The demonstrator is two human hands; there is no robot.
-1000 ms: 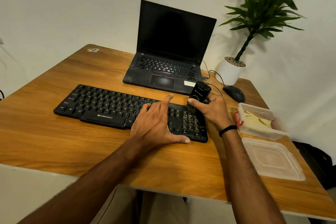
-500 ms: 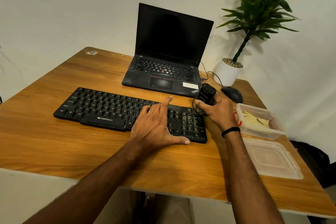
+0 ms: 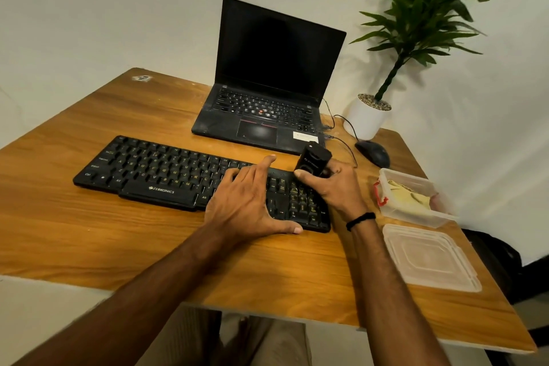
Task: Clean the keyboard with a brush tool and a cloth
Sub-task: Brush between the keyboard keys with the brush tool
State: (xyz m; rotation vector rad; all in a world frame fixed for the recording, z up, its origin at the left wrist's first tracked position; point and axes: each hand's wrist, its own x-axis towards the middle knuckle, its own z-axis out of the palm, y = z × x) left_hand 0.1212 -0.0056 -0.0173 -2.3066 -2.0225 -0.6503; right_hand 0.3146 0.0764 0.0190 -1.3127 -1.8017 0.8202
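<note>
Brush tool (image 3: 312,160) back over keyboard (image 3: 166,169) (numpad)

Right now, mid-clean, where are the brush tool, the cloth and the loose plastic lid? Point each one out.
brush tool (image 3: 313,158): head view, on the black upper body of the tool.
cloth (image 3: 410,196): head view, on the middle of the yellow fabric.
lid (image 3: 427,258): head view, on its flat clear centre panel.

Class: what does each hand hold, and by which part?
Right hand grips the brush tool round its lower body; left hand holds nothing, pressing the keyboard.
</note>
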